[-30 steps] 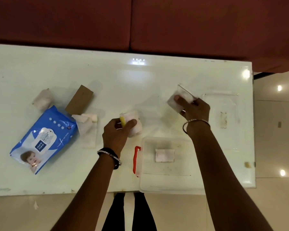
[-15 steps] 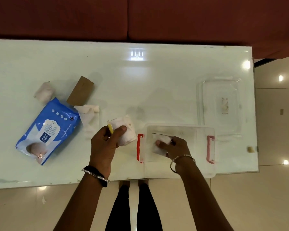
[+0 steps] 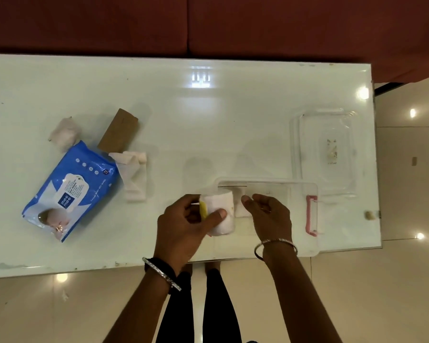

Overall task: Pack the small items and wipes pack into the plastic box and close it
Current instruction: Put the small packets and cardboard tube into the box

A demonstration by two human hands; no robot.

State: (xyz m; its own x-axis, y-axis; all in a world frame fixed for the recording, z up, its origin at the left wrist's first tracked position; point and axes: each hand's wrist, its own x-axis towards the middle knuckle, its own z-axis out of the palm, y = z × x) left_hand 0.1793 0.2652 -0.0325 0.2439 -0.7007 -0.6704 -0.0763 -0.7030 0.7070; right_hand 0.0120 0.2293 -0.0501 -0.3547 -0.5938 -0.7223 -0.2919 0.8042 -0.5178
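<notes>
The clear plastic box (image 3: 305, 246) with pink-red handles stands at the table's near edge, its left end hidden by my hands. My left hand (image 3: 183, 229) is shut on a white roll with a yellow strip (image 3: 222, 209), held over the box's left end. My right hand (image 3: 270, 216) is inside the box, fingers loose, thumb beside a small white pad (image 3: 240, 210) on the box floor. The blue wipes pack (image 3: 70, 191) lies on the table at the left. The clear lid (image 3: 325, 152) lies behind the box, to the right.
Left of centre lie a brown cardboard piece (image 3: 118, 131), a white wrapped bundle (image 3: 65, 133) and a folded white cloth (image 3: 134, 177). A small beige bit (image 3: 369, 215) sits at the table's right edge. A dark red sofa runs behind the table.
My left hand has carried the white roll rightward, from beside the box to over its left end. My right hand brought a clear packet down into the box and stays there.
</notes>
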